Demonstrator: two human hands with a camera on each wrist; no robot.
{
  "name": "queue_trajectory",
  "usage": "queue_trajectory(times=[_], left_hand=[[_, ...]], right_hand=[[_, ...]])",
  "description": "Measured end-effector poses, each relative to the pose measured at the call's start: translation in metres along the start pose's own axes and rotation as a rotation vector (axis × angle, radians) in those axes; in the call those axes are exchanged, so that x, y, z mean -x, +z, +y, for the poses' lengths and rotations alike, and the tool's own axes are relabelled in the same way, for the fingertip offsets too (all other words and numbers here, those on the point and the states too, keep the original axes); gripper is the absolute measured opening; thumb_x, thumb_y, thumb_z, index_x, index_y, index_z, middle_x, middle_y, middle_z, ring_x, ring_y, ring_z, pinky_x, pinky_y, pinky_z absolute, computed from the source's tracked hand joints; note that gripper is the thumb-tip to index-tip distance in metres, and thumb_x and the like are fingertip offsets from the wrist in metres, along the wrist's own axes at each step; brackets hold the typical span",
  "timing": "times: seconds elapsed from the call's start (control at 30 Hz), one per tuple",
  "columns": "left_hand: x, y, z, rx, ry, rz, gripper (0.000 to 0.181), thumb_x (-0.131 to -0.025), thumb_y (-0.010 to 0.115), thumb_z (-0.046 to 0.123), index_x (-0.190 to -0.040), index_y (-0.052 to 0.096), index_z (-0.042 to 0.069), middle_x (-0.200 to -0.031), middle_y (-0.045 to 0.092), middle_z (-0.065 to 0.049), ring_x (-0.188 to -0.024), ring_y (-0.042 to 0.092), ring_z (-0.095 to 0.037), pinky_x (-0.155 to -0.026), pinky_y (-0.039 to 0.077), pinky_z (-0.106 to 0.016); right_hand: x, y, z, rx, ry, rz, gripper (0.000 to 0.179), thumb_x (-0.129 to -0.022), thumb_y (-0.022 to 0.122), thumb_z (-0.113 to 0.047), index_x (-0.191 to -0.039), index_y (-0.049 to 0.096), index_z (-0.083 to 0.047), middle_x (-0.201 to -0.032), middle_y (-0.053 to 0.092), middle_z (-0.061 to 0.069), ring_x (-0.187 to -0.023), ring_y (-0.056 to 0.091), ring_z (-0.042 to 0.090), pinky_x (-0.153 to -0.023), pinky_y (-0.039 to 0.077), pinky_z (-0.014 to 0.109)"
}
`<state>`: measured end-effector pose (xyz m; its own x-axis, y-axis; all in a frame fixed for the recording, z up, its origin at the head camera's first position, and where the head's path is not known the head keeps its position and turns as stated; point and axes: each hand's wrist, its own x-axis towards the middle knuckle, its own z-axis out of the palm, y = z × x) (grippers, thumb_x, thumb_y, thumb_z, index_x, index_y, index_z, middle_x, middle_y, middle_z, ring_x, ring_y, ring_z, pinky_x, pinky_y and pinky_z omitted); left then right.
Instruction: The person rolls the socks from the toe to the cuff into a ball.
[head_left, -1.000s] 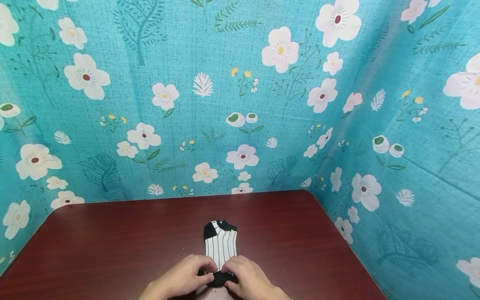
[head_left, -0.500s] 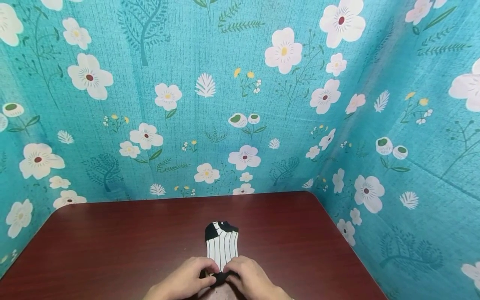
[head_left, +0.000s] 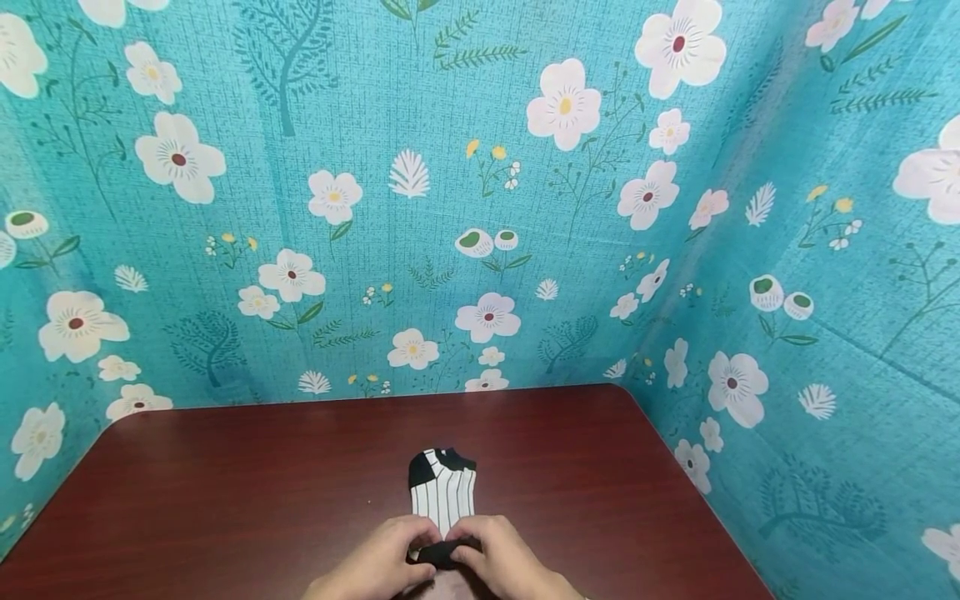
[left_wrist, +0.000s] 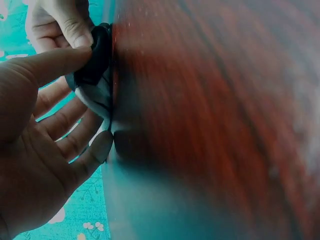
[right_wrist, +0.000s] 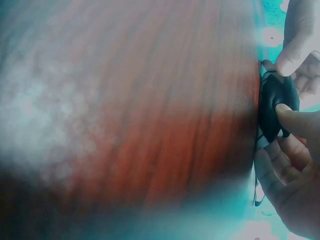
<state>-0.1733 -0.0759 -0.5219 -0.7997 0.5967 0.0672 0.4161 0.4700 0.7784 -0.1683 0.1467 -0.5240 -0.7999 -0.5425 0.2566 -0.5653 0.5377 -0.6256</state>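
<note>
Head view: a striped sock (head_left: 442, 500) lies on the dark red-brown table (head_left: 225, 500), its white, black-lined middle stretching away from the person; the far end shows a black patch at the left and a black-edged opening at the right; the near end, also black, is gathered up between two bare hands — rolled or merely folded, I cannot tell. The left hand (head_left: 378, 557) pinches this black end from the left, thumb against curved fingers; the right hand (head_left: 498, 554) pinches it from the right, the two just beside each other. Left wrist view has the left thumb pressed on the black bulge, the other fingers slightly spread behind it, the little finger at the tabletop; the right wrist view has the right thumb pressed on the same black part, the fingers beneath it partly hidden by the sock. Teal cloth (head_left: 420, 208) with white flowers hangs behind the table and along its right side.
</note>
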Motion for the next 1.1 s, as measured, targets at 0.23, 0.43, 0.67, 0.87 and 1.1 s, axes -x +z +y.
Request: queue_trajectory(times=[0.23, 0.43, 0.67, 0.87, 1.1], left_hand=[[0.0013, 0.0017, 0.0021, -0.061, 0.041, 0.078, 0.020, -0.081, 0.079, 0.009, -0.089, 0.066, 0.023, -0.075, 0.053, 0.019, -0.070, 0.049, 0.001, -0.066, 0.041, -0.025], [0.0001, 0.0031, 0.0025, -0.055, -0.001, 0.099, 0.018, -0.083, 0.077, 0.008, -0.089, 0.068, 0.023, -0.073, 0.057, 0.020, -0.067, 0.049, 0.001, -0.063, 0.040, -0.026], [0.0002, 0.0041, 0.0019, -0.054, 0.008, 0.129, 0.020, -0.082, 0.075, 0.006, -0.087, 0.068, 0.023, -0.073, 0.059, 0.020, -0.069, 0.050, 0.002, -0.064, 0.042, -0.026], [0.0009, 0.0030, 0.0022, -0.103, 0.000, 0.140, 0.019, -0.082, 0.076, 0.007, -0.090, 0.070, 0.023, -0.077, 0.063, 0.016, -0.075, 0.053, -0.001, -0.069, 0.044, -0.031], [0.0038, 0.0033, 0.0059, -0.112, -0.028, 0.140, 0.021, -0.082, 0.075, 0.011, -0.095, 0.070, 0.026, -0.076, 0.059, 0.020, -0.078, 0.053, -0.004, -0.072, 0.042, -0.036]], right_hand=[[0.0005, -0.0010, -0.0015, -0.042, 0.031, -0.005, 0.008, -0.090, 0.075, -0.018, -0.097, 0.073, -0.021, -0.092, 0.069, -0.017, -0.085, 0.061, -0.004, -0.075, 0.051, 0.022], [0.0008, -0.0002, -0.0026, -0.043, 0.003, -0.002, 0.011, -0.091, 0.074, -0.015, -0.100, 0.071, -0.019, -0.088, 0.069, -0.016, -0.083, 0.060, -0.004, -0.074, 0.051, 0.022], [0.0029, 0.0013, -0.0044, 0.061, -0.118, 0.038, 0.027, -0.086, 0.079, -0.014, -0.110, 0.068, -0.018, -0.094, 0.064, -0.012, -0.082, 0.058, -0.002, -0.072, 0.048, 0.017], [0.0045, 0.0021, -0.0060, 0.148, -0.194, 0.046, 0.038, -0.081, 0.086, -0.022, -0.114, 0.066, -0.020, -0.103, 0.063, -0.010, -0.092, 0.060, -0.001, -0.079, 0.048, 0.016], [0.0048, 0.0026, -0.0066, 0.190, -0.274, 0.074, 0.028, -0.080, 0.084, -0.011, -0.104, 0.070, -0.015, -0.100, 0.067, -0.008, -0.095, 0.062, 0.000, -0.081, 0.047, 0.016]])
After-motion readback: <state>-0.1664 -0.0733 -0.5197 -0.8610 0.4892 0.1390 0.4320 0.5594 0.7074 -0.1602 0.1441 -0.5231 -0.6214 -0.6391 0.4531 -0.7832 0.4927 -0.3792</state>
